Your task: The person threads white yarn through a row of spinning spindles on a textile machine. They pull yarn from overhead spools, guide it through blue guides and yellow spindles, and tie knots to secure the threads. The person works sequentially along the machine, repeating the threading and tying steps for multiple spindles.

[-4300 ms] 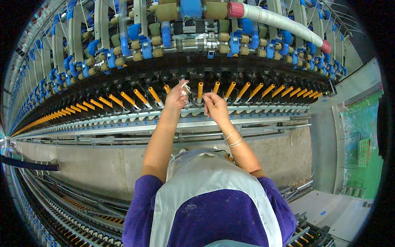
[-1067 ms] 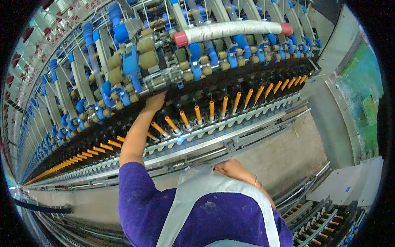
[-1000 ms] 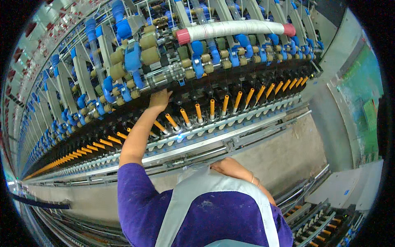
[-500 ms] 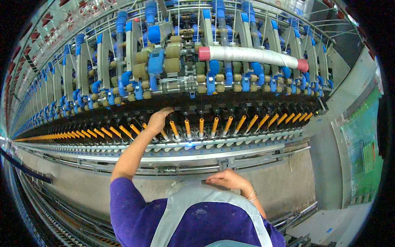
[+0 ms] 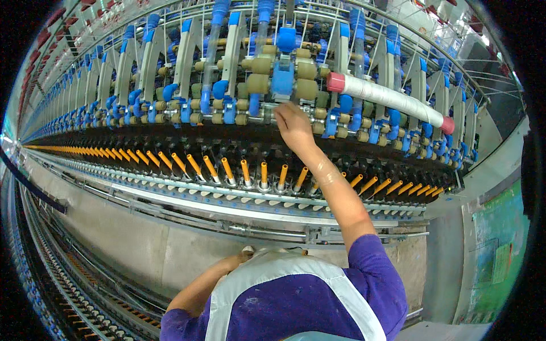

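My right hand [image 5: 294, 126] reaches up over the spindle row to the front rollers of a spinning machine. Its fingers are bent together at the metal roller shaft, just below a blue roller holder [image 5: 282, 78] with olive rollers; anything between the fingertips is too small to make out. Close to my body, my left hand [image 5: 242, 257] rests by the top of my grey apron [image 5: 267, 265]. Its fingers are largely hidden, with a small pale patch beside them. Below my right forearm stand slim orange bobbin tubes [image 5: 264, 175] on spindles.
A white roving bobbin with pink ends [image 5: 392, 102] lies slanted across the machine's right part. Grey arms and blue tubes rise behind the rollers. A metal rail [image 5: 244, 229] runs along the machine's foot. Another machine row [image 5: 74, 290] stands at the lower left.
My left hand has come back from the spindles to the apron. My right hand has left the apron and gone up to the rollers. The view has shifted left.
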A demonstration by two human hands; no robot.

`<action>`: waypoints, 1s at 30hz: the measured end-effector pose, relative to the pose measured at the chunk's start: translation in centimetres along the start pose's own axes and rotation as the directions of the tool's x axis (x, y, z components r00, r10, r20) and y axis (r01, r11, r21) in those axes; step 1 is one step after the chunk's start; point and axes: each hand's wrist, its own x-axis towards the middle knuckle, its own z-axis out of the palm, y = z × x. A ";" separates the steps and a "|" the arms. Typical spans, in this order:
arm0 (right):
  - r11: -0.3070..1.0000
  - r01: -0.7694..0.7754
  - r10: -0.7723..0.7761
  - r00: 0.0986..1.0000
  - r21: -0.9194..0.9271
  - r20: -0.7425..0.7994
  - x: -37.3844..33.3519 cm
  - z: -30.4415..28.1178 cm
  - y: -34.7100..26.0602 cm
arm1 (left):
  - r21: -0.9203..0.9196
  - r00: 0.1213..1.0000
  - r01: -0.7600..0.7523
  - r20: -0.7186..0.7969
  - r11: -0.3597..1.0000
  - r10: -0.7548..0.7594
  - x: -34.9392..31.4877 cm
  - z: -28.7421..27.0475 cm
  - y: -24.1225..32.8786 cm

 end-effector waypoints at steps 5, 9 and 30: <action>0.892 0.122 -0.161 0.985 -0.436 -0.055 1.5 4.8 0.6 | 0.013 0.993 0.096 0.061 0.995 -0.097 2.5 -0.7 -3.1; 0.880 0.229 -0.275 0.960 -0.416 -0.053 0.3 6.0 1.3 | -0.040 0.997 0.026 -0.070 0.999 -0.029 1.5 -1.8 -2.4; 0.946 0.155 -0.205 0.966 -0.283 -0.157 2.2 5.9 3.5 | 0.120 0.984 -0.027 0.178 0.992 0.006 2.5 -0.6 -5.8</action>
